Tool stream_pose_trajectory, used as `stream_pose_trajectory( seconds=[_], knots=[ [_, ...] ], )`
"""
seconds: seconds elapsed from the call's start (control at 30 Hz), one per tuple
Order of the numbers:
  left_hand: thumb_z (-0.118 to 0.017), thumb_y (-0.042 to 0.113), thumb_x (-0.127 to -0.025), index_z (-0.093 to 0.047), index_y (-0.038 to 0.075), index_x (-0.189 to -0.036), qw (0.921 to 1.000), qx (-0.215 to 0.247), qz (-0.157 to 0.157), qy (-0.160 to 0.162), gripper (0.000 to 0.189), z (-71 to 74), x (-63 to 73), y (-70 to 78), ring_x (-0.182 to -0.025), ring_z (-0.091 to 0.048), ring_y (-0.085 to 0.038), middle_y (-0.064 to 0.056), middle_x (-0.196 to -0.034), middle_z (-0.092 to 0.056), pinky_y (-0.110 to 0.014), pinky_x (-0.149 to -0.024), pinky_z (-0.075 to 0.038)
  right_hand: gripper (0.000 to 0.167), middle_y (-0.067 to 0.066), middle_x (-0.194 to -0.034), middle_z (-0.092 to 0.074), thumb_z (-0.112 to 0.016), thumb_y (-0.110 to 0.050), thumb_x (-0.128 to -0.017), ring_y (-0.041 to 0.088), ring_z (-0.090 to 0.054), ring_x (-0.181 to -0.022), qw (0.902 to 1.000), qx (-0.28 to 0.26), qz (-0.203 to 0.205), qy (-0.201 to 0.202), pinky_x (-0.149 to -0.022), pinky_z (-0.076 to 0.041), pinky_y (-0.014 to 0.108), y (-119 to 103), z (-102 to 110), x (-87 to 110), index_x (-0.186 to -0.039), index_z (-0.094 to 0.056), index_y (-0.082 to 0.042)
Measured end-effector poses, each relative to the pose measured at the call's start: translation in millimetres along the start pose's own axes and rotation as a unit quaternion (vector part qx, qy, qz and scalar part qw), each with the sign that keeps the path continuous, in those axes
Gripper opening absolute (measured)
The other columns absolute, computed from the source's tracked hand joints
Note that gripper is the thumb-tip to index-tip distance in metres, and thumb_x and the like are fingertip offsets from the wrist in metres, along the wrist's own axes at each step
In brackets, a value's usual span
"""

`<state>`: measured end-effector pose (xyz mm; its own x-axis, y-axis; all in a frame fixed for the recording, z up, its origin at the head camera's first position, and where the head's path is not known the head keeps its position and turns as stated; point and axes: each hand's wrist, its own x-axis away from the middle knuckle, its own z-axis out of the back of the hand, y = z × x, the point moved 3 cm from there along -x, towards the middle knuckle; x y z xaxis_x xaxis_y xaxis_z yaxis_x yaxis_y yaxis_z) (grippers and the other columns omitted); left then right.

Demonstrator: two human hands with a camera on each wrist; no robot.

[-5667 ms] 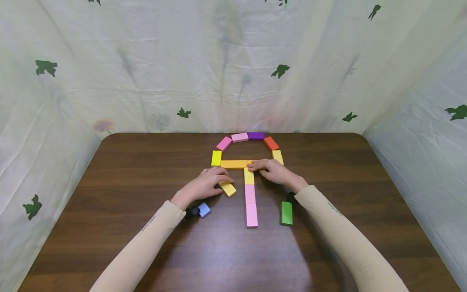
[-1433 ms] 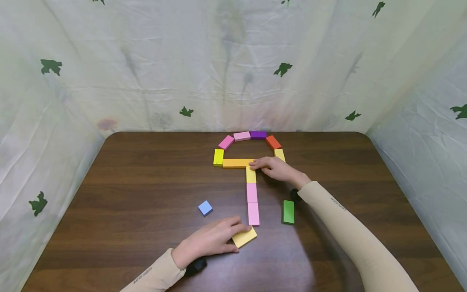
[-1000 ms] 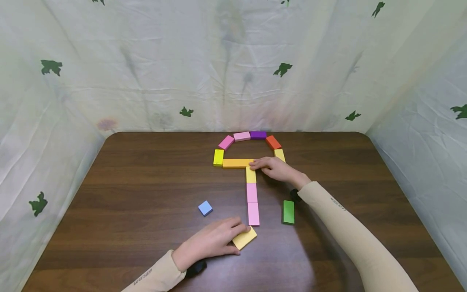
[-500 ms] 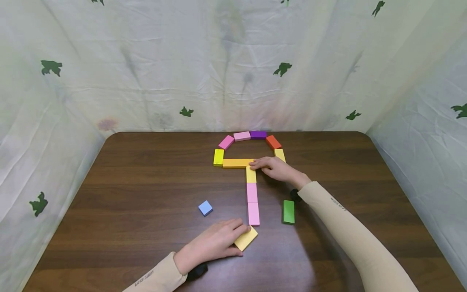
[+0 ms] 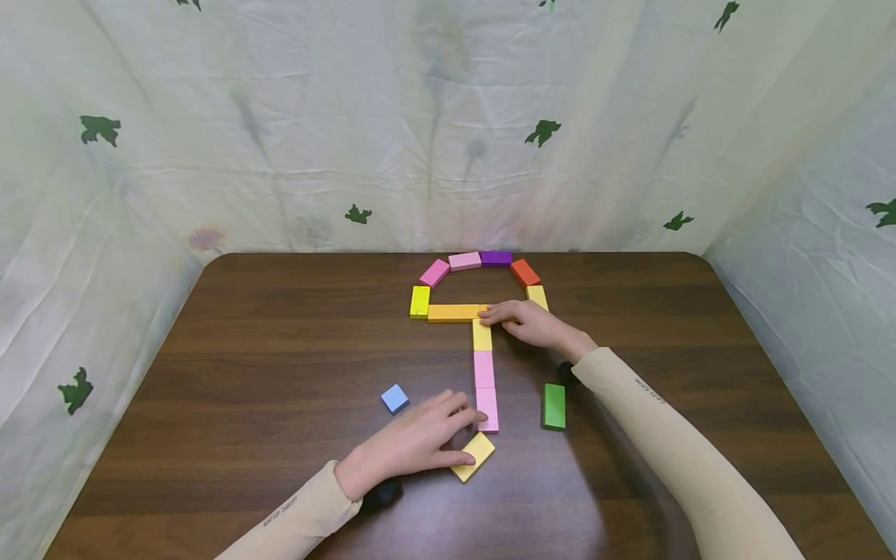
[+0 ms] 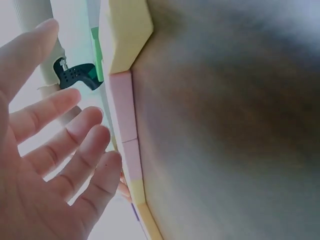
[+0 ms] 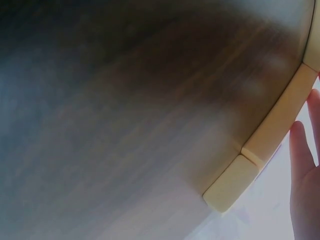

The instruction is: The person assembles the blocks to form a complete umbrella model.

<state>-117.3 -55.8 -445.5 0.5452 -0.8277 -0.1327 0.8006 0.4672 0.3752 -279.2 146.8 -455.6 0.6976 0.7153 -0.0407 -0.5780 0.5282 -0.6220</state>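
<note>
A pale yellow wooden block (image 5: 478,453) lies slanted below the foot of a column made of two pink blocks (image 5: 484,369) and a yellow block (image 5: 481,336). Above these lower blocks, with fingers spread, is my left hand (image 5: 413,439); its palm and extended fingers (image 6: 70,125) show in the left wrist view with nothing gripped. My right hand (image 5: 528,323) rests its extended fingers at the right end of the orange crossbar (image 5: 451,313), where it meets the column. In the right wrist view, two fingertips (image 7: 298,132) are right at an orange block's edge.
An arch of bright yellow (image 5: 420,302), pink, purple (image 5: 495,259), red (image 5: 525,272) and pale yellow blocks rises behind the crossbar. A blue block (image 5: 395,398) lies left of the column, a green one (image 5: 554,406) right. Patterned cloth (image 5: 448,124) hangs behind the table.
My left hand brought the pale yellow block from beside the crossbar down to the column's foot, turned it slightly, then let go and shifted up and forward. My right hand stayed put.
</note>
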Motion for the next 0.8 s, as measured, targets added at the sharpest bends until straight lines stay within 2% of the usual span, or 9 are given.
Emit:
stream_pose_trajectory(
  seconds=[0.2, 0.33, 0.43, 0.57, 0.7, 0.8],
  knots=[
    [-0.066, 0.04, -0.089, -0.061, 0.014, -0.126, 0.9994, 0.002, -0.029, -0.018, 0.045, -0.5, -15.8, 1.5, -0.113, -0.047, -0.014, 0.002, -0.124, -0.054, -0.032, -0.091, -0.041, 0.037, 0.007, -0.129, -0.06, -0.048, 0.006, -0.091, 0.028, -0.048, -0.126, 1.0, -0.001, 0.001, -0.001, -0.105, -0.035, 0.043, 1.8, 0.0, 0.6, -0.122, -0.067, -0.005],
    [-0.064, 0.039, -0.091, -0.058, 0.013, -0.131, 0.9972, 0.006, -0.061, -0.043, 0.047, -5.2, -28.9, 5.2, -0.127, -0.042, -0.013, 0.002, -0.134, -0.051, -0.035, -0.102, -0.035, 0.037, 0.007, -0.129, -0.06, -0.048, 0.007, -0.091, 0.028, -0.048, -0.126, 1.0, -0.003, 0.004, 0.0, -0.105, -0.035, 0.043, 2.0, 0.3, 0.9, -0.121, -0.067, -0.005],
    [-0.061, 0.039, -0.093, -0.055, 0.013, -0.135, 0.9939, -0.01, -0.089, -0.065, 0.05, -10.2, -39.5, 9.0, -0.134, -0.036, -0.015, 0.003, -0.139, -0.049, -0.039, -0.107, -0.029, 0.037, 0.007, -0.129, -0.06, -0.048, 0.006, -0.091, 0.028, -0.048, -0.126, 1.0, -0.001, 0.003, 0.0, -0.105, -0.035, 0.043, 1.9, 0.4, 1.1, -0.121, -0.067, -0.005],
    [-0.058, 0.04, -0.094, -0.05, 0.013, -0.14, 0.9883, -0.04, -0.11, -0.098, 0.053, -16.4, -53.2, 14.8, -0.139, -0.028, -0.018, 0.004, -0.145, -0.044, -0.045, -0.11, -0.025, 0.037, 0.007, -0.129, -0.06, -0.048, 0.006, -0.092, 0.028, -0.047, -0.126, 1.0, 0.002, 0.002, 0.001, -0.105, -0.035, 0.044, 1.1, 0.6, 1.2, -0.121, -0.067, -0.005],
    [-0.058, 0.04, -0.094, -0.045, 0.015, -0.144, 0.9832, -0.059, -0.112, -0.132, 0.057, -21.2, -62.5, 19.5, -0.141, -0.024, -0.017, 0.005, -0.15, -0.038, -0.048, -0.11, -0.022, 0.037, 0.008, -0.128, -0.06, -0.047, 0.007, -0.091, 0.028, -0.048, -0.126, 0.9999, 0.003, 0.011, 0.004, -0.105, -0.035, 0.044, -0.2, 0.5, 1.2, -0.121, -0.067, -0.004],
    [-0.058, 0.041, -0.094, -0.043, 0.015, -0.145, 0.9806, -0.076, -0.11, -0.143, 0.059, -23.4, -65.5, 21.2, -0.142, -0.023, -0.018, 0.005, -0.151, -0.035, -0.05, -0.11, -0.022, 0.037, 0.009, -0.128, -0.06, -0.047, 0.007, -0.091, 0.029, -0.048, -0.126, 0.9998, 0.004, 0.017, 0.006, -0.105, -0.035, 0.044, -1.0, 0.1, 1.1, -0.121, -0.066, -0.003]
  ],
)
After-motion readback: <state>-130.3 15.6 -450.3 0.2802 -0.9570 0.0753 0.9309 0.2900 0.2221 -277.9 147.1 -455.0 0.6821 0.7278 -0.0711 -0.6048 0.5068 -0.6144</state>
